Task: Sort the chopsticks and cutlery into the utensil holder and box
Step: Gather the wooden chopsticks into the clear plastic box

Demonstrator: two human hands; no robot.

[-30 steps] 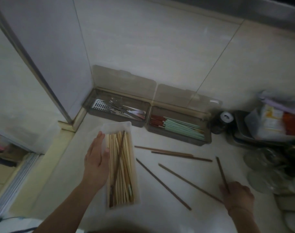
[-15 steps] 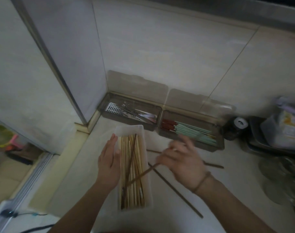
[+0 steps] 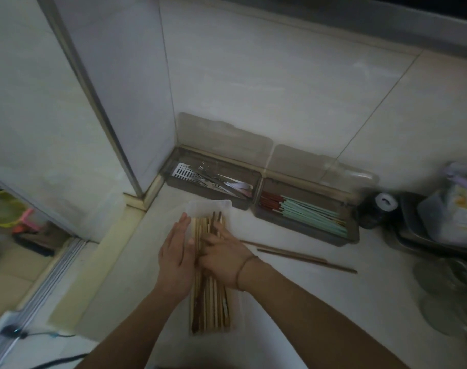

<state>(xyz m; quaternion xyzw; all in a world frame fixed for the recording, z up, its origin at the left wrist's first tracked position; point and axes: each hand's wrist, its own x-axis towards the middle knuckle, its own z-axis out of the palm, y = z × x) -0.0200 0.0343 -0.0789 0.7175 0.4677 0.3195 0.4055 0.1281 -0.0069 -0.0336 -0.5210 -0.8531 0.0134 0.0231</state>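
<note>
A clear plastic box (image 3: 233, 306) on the white counter holds several pale wooden chopsticks (image 3: 213, 307) and a few dark ones. My left hand (image 3: 175, 258) lies flat against the box's left wall, fingers straight. My right hand (image 3: 224, 258) rests over the middle of the box, fingers curled on dark brown chopsticks (image 3: 215, 222) whose tips stick out at the far end. Two more dark chopsticks (image 3: 304, 257) lie loose on the counter to the right. Behind, a brown two-part utensil holder (image 3: 261, 177) has metal cutlery (image 3: 213, 178) on the left and red and mint-green chopsticks (image 3: 304, 211) on the right.
The holder's lids (image 3: 224, 141) lean open against the tiled wall. A dark jar with a white cap (image 3: 381, 206), a tray with packets (image 3: 445, 219) and glass bowls (image 3: 450, 296) crowd the right side. The counter drops off at the left edge by a sliding-door rail (image 3: 48, 275).
My right hand picked up dark chopsticks from the right of the counter, carried them left and now lays them in the clear box. Fewer loose chopsticks lie on the counter. My left hand stayed on the box.
</note>
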